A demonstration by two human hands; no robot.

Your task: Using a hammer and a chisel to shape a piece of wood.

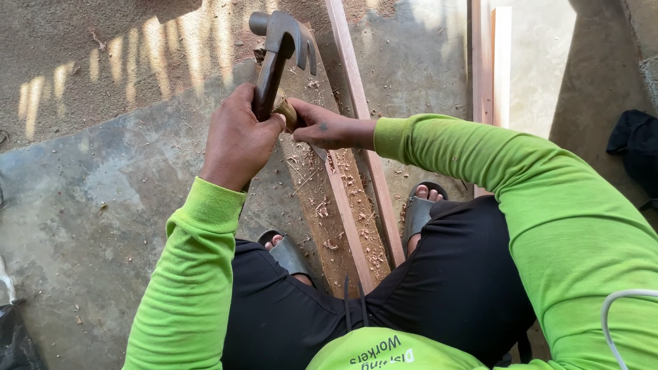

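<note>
Gripping: left hand is wrapped in a closed fist around the dark handle of the claw hammer; the hammer head stands above the fist with its claw tips toward the right
Left arm: bright green sleeve runs from the lower left up to the wrist
Ground: grey concrete floor lies on the left, patched and dusty, with striped sunlight across its upper part
Left foot: grey sandal rests on the floor just beside the near end of the plank
Chisel: wooden chisel handle sits just right of the hammer handle, touching or nearly touching it; its blade slants down to the wood, mostly hidden
Workpiece: wooden plank lies lengthwise between the person's knees, running away from the camera; wood shavings are scattered along its top
Right hand: right hand is curled shut around the chisel, fingers pressed together over the handle, held above the plank
Batten: narrow reddish strip of wood lies along the plank's right edge
Right foot: second grey sandal stands just right of the strip
Far right: two pale boards stand upright near the wall; dark cloth bundle lies well apart at the edge
</note>
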